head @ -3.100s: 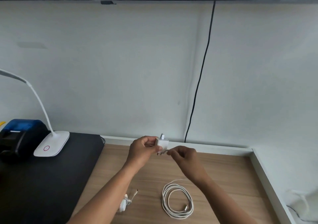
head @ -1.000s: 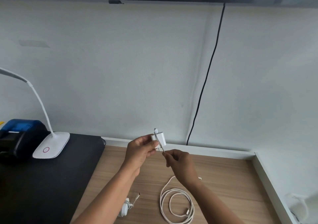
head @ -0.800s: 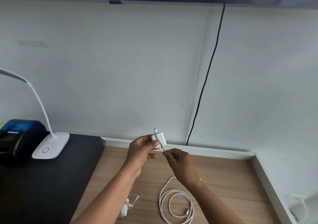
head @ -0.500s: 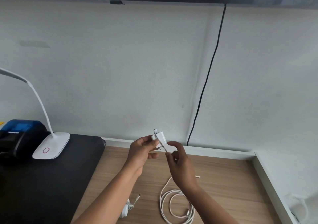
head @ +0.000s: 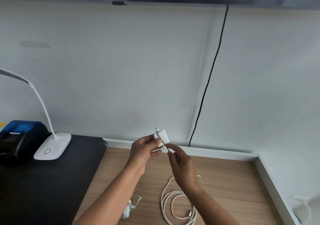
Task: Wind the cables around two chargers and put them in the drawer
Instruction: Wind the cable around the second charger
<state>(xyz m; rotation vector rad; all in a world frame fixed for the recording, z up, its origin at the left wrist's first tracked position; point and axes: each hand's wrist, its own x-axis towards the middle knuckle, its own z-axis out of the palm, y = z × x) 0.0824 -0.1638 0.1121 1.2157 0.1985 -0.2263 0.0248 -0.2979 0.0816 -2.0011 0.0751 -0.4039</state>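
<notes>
Entry, head view.

- White wall (head: 121, 69) fills most of the view; a black cord (head: 213, 72) runs down it to the desk's back edge.
- A black mat (head: 43, 190) on the left carries a blue-topped printer (head: 19, 138) and a white lamp (head: 52, 147).
- Wooden desktop (head: 225, 181) lies to the right of the mat.
- I see a white cable (head: 178, 207) in a loose coil on the wood, with one strand rising behind the right wrist.
- Left hand (head: 145, 150) is raised over the desk's far edge, fingers and thumb curled round a white charger (head: 162, 136).
- Right hand (head: 183, 166) pinches the cable strand between thumb and forefinger, just below the charger.
- Second charger (head: 127, 211) lies on the wood, left of the coil and beside the left forearm.
</notes>
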